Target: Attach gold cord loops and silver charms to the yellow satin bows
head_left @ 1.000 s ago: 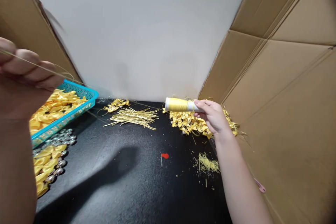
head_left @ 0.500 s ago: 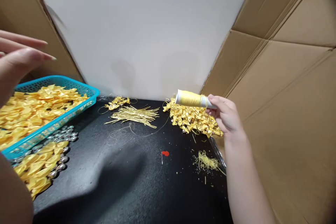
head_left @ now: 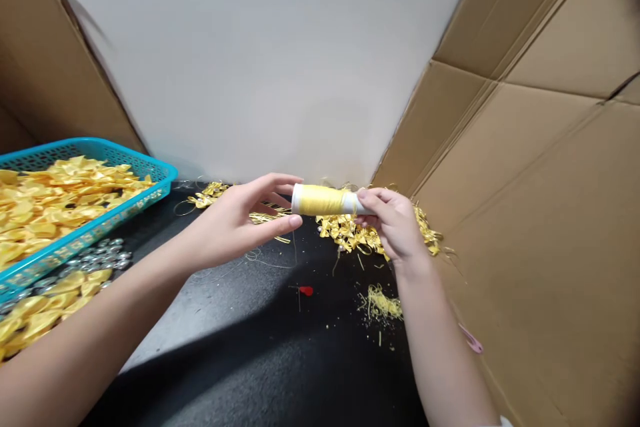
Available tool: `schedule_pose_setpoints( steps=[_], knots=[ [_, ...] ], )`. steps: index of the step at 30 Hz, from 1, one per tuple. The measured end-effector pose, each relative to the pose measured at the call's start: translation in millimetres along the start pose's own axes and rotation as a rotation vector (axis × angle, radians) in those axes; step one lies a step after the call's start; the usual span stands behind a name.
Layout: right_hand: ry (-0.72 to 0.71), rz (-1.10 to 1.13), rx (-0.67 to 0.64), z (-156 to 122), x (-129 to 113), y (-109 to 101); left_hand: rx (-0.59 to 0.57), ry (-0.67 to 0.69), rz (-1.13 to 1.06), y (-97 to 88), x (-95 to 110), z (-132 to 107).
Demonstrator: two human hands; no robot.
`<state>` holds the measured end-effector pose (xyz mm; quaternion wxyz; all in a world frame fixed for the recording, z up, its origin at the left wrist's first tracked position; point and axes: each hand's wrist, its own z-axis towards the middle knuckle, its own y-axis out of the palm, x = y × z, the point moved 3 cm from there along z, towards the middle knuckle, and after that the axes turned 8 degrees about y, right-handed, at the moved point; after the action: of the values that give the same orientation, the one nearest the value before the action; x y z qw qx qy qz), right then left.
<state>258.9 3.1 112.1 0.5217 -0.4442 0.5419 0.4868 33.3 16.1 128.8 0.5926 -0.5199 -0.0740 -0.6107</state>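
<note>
A spool of yellow thread [head_left: 323, 200] lies level above the black table, its right end gripped between the thumb and fingers of my right hand [head_left: 395, 220]. My left hand [head_left: 240, 217] reaches to the spool's left end, thumb and fingers apart around it; whether they touch it I cannot tell. Behind the hands, gold ties [head_left: 263, 217] and a heap of finished gold bows [head_left: 350, 232] are partly covered. A red needle threader [head_left: 306, 291] lies on the table below the spool.
At left stands a blue basket [head_left: 173, 170] of yellow ribbon bows [head_left: 65, 200]. Silvery beads [head_left: 107, 255] and more bows [head_left: 55, 307] lie before it. Thread scraps [head_left: 381, 303] lie at right. A grey wall and cardboard sides [head_left: 540, 213] enclose the table; a pink-handled tool [head_left: 471, 339] shows at right.
My left hand has come from the upper left to the spool's left end. My right hand has shifted left with the spool still in its grip.
</note>
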Motion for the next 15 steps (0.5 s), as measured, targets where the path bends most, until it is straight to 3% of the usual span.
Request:
schedule_pose_setpoints(
  steps=[3, 7, 11, 13, 15],
  knots=[
    [0.013, -0.027, -0.017, 0.9, -0.4, 6.8, 0.032, -0.068, -0.154, 3.6, -6.2, 3.1],
    [-0.068, -0.238, 0.028, -5.0, -12.6, -1.0, 0.134, -0.141, -0.138, -0.6, -8.3, 3.8],
    [-0.203, -0.786, 0.370, -46.2, -16.2, -59.7, 0.235, -0.177, -0.046, -5.0, -20.5, 2.9],
    [-0.024, -1.123, 0.359, -75.6, 1.3, -98.7, 0.230, -0.196, 0.000, -6.6, -26.8, 2.5],
    [0.293, -1.310, 0.262, -104.1, 29.1, -138.9, 0.197, -0.232, 0.060, -8.4, -30.4, 2.3]
  ],
)
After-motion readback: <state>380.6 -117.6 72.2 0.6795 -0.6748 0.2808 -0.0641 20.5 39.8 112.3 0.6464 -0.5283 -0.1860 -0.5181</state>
